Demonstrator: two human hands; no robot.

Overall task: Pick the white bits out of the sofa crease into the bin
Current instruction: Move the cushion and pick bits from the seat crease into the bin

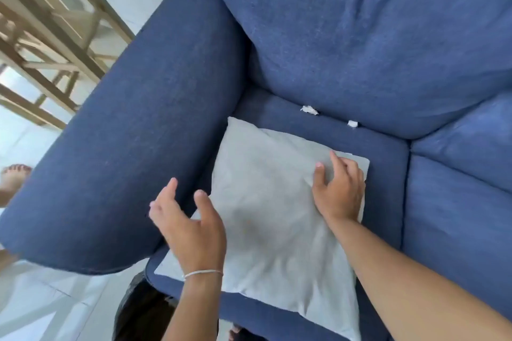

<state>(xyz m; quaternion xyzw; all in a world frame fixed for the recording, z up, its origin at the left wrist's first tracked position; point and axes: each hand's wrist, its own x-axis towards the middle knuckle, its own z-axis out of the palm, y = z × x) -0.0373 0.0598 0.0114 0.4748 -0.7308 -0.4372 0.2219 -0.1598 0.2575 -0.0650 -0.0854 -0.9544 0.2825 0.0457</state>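
Observation:
Two white bits lie in the crease between the seat and back cushion of the blue sofa [360, 36]: a larger crumpled one [309, 110] and a smaller one [352, 124] to its right. A pale grey pillow [266, 196] rests on the seat in front of them. My right hand [339, 191] lies flat on the pillow's far right corner with fingers spread. My left hand [188, 219] hovers open over the pillow's left edge by the armrest, holding nothing. A dark bin [138, 313] with a black liner stands on the floor below the seat's front edge, partly hidden by my left forearm.
The sofa's thick armrest [133, 147] runs along the left. A second seat cushion [457, 216] adjoins on the right. Wooden furniture legs [50, 44] stand on the pale floor at the upper left. A person's bare foot [12, 177] shows at the left edge.

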